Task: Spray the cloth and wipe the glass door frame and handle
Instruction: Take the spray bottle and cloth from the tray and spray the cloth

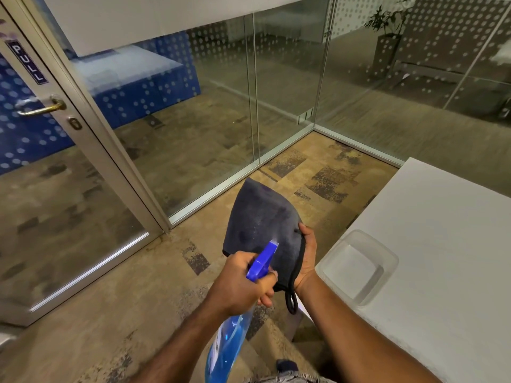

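Head view: a translucent blue spray bottle (226,346) was gripped in the left hand (243,283), nozzle close to a soft grey cloth (262,225) clasped by the right hand (305,258).

Door handle (41,107) far left; cloth (262,219) centre; tub (356,268) on table (442,244) right.

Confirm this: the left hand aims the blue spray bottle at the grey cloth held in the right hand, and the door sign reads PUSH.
One thing is wrong: the door sign reads PULL, as the head view shows. The rest stands: the left hand aims the blue spray bottle at the grey cloth held in the right hand.
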